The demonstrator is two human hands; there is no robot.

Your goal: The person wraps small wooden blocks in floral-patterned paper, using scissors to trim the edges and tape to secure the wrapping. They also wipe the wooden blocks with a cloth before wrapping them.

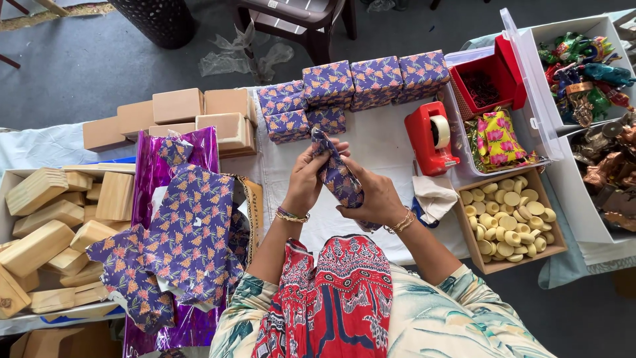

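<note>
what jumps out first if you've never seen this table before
First, the two hands at the centre: the left hand and right hand both grip a block half wrapped in purple floral paper. Behind them sits a row of finished purple wrapped boxes, with a red tape dispenser to their right. On the left, bare wooden blocks lie beside loose purple paper sheets.

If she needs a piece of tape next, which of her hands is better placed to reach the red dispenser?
Probably the right hand. The red tape dispenser stands on her right side, just beyond that hand, while the left hand would have to cross over. Both hands are now holding the block wrapped in purple flowered paper.
</note>
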